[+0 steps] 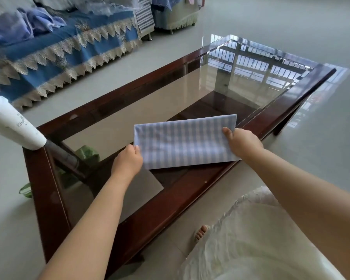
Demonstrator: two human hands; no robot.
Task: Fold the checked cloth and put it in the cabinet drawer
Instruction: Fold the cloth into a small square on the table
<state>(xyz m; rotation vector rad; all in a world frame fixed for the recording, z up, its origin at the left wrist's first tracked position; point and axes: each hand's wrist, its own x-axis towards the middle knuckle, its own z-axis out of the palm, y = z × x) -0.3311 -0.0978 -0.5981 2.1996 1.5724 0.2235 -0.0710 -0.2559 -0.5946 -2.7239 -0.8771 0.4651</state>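
The checked cloth [183, 141] lies as a long, already narrowed rectangle on the glass surface [129, 110], near the right rail of its dark wooden frame [170, 201], with its near right corner overlapping that rail. Laid flat like this, the glass carries its weight, so the edges stay aligned while the ends are handled.

The left hand [127, 161] holds the cloth's left short end, fingers curled round the near left corner. The right hand [241, 143] grips the right short end, thumb on top and fingers tucked out of sight beneath. Holding both ends keeps the strip taut and square, which suits bringing one end over the other for another fold, probably the next step.

No cabinet drawer is in view, so stowing looks some way off. Farther left stands a sofa with a blue lace-trimmed cover [55, 55], and a white bottle [14, 126] sits at the surface's near left corner.
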